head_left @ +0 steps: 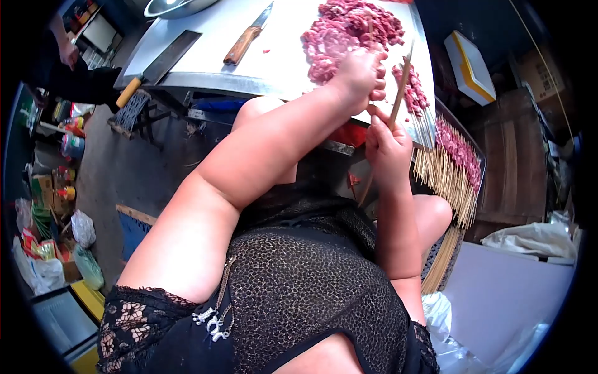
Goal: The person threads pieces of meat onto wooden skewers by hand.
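My left hand (361, 76) is closed at the near edge of a heap of raw red meat pieces (355, 31) on the white table (274, 68). A thin skewer shows just past its curled fingers; what else they grip is hidden. Just below, my right hand (390, 146) is closed round bamboo skewers (400, 93), which slant up past the left hand and down toward my lap. To the right of my hands, several finished meat skewers (416, 93) lie at the table's edge, meat ends away from me.
A tray of many meat skewers (458, 156) stands at the right, above bare bamboo sticks (443, 262). A cleaver (165, 59), a wooden-handled knife (246, 40) and a metal bowl (177, 6) lie on the table. Another person's hand (68, 53) is at the far left.
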A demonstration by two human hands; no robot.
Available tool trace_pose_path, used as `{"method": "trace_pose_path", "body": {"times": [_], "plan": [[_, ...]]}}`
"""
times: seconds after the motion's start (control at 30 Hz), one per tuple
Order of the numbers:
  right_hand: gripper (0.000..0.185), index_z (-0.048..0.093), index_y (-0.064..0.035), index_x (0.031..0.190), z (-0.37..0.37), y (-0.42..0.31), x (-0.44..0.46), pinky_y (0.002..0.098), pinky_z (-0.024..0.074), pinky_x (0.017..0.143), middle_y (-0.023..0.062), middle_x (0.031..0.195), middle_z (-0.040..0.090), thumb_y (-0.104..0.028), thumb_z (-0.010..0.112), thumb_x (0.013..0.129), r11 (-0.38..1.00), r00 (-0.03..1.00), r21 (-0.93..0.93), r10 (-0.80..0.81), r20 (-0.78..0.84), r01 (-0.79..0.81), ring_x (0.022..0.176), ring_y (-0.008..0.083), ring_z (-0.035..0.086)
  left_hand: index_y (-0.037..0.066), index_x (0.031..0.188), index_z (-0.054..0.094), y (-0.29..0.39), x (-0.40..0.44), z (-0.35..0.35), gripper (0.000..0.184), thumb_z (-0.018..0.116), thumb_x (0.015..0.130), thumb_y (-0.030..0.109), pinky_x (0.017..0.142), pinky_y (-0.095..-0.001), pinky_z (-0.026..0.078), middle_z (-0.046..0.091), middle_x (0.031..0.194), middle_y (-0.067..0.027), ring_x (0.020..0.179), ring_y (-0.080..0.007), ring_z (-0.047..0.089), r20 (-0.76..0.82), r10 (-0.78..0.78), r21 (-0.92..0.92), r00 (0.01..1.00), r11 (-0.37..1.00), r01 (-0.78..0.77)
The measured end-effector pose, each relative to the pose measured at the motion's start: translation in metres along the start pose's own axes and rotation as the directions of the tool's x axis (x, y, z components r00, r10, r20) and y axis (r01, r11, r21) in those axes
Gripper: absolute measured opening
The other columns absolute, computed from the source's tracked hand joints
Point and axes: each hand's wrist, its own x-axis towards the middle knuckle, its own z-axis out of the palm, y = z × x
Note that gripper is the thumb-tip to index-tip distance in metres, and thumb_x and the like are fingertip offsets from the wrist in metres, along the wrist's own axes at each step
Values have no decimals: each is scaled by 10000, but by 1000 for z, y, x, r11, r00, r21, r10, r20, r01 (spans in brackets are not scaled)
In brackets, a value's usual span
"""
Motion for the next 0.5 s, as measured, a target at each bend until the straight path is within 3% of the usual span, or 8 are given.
{"method": "trace_pose_path", "body": {"times": [0.07,0.13,0.2,0.27,0.33,0.4,0.47,0.5], "plan": [[256,550,27,1125,-1,7,2,158,261,375,-61,588,429,-96,514,904,998,999,45,-44,-20,45,418,14,334,79,951,419,0,0,3,141,416,956,219,400,-232,257,340,607,20,455,-80,276,-22,-24,-5,999,1000,24],[252,547,30,1124,-4,4,1,162,251,361,-51,601,424,-85,515,902,999,999,32,-35,-30,36,425,16,332,53,1018,430,-1,7,-1,247,421,962,294,415,-235,302,356,613,15,464,-87,316,39,-69,102,997,993,65],[248,544,32,1121,-9,-1,-3,163,245,358,-52,603,417,-83,511,903,999,994,-28,-44,-101,41,424,15,328,19,1099,474,11,5,2,492,468,905,471,574,-284,476,468,667,-18,541,-126,464,83,-70,367,994,930,34],[239,544,26,1117,-24,-3,-7,163,246,365,-55,599,408,-88,504,911,996,990,-50,-76,-117,71,430,16,322,12,1030,581,38,28,-19,367,513,913,353,591,-299,489,585,747,-51,586,-138,553,166,176,788,970,567,-238],[234,549,16,1115,-32,-9,-20,164,239,368,-56,593,398,-90,507,911,997,989,-44,-71,-129,66,435,15,315,46,997,658,59,56,-62,285,547,884,283,670,-290,505,654,788,-68,670,-132,615,281,531,788,799,347,-508],[227,559,6,1107,-37,-9,-26,165,232,367,-57,588,391,-97,517,909,998,989,-25,-59,-138,56,436,13,311,102,981,687,89,59,-86,210,572,837,203,701,-282,504,682,813,-87,727,-134,645,63,531,950,845,227,-213],[225,565,3,1102,-39,-5,-31,163,234,368,-59,589,392,-103,528,906,999,993,-24,-31,-115,28,435,13,310,128,959,698,98,60,-108,191,582,816,179,687,-283,506,678,766,-61,703,-147,649,136,579,987,804,-7,-162],[225,569,1,1101,-35,-4,-33,162,236,368,-60,588,392,-105,532,906,999,990,-39,-11,-144,6,434,13,309,100,995,687,99,59,-112,206,593,817,141,742,-262,488,680,883,-79,801,-142,629,48,517,995,854,45,-84]]}}
